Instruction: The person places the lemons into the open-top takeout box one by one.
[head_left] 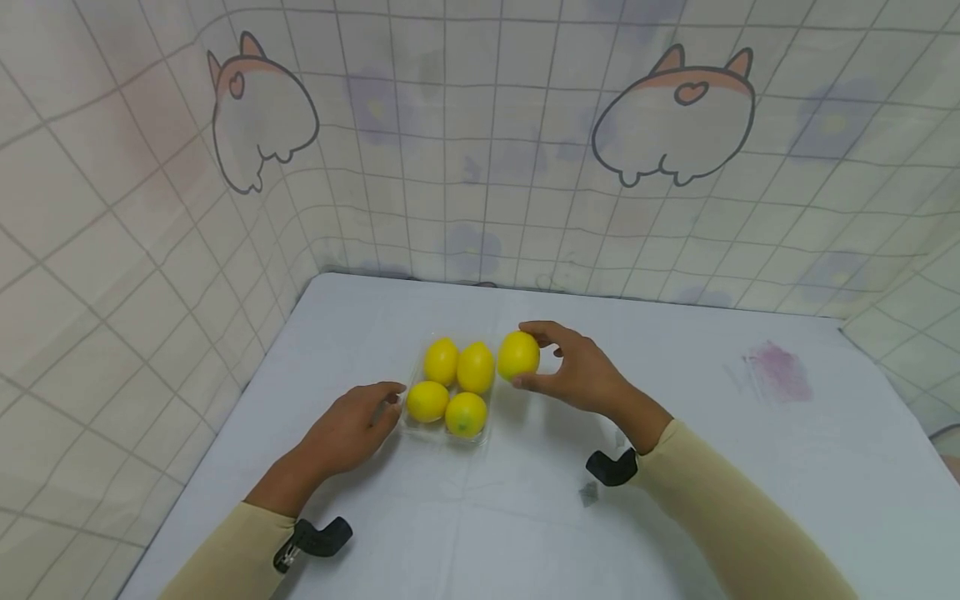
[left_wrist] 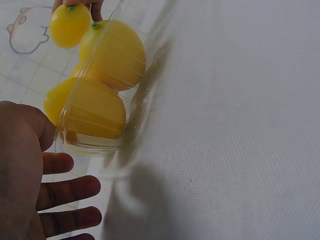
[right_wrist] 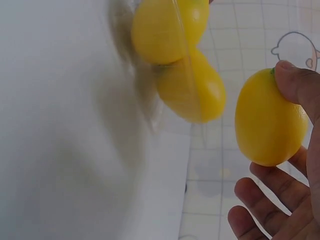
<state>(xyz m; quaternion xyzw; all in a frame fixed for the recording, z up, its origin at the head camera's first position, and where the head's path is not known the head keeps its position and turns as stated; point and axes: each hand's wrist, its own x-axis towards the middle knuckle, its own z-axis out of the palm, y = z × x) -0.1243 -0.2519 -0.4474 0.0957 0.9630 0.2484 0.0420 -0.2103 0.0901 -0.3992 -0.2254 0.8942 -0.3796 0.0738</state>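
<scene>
My right hand (head_left: pixel 581 367) pinches a yellow lemon (head_left: pixel 518 356) between thumb and fingers, just right of a clear plastic tray (head_left: pixel 486 429). In the right wrist view the held lemon (right_wrist: pixel 270 117) shows a green stem end under the thumb, apart from the lemons (right_wrist: pixel 192 85) in the tray. Several lemons (head_left: pixel 427 402) sit in the tray. My left hand (head_left: pixel 352 429) is at the tray's left side. In the left wrist view its fingers (left_wrist: pixel 70 192) are spread loosely and the thumb lies close to the clear rim (left_wrist: pixel 75 100); whether it touches is hard to tell.
A white cloth covers the table (head_left: pixel 517 517), with a pinkish stain (head_left: pixel 778 372) at the right. Behind and to the left hangs a grid-patterned curtain (head_left: pixel 480 150) with cartoon animals. A small grey patch (head_left: pixel 588 493) lies near the right wrist.
</scene>
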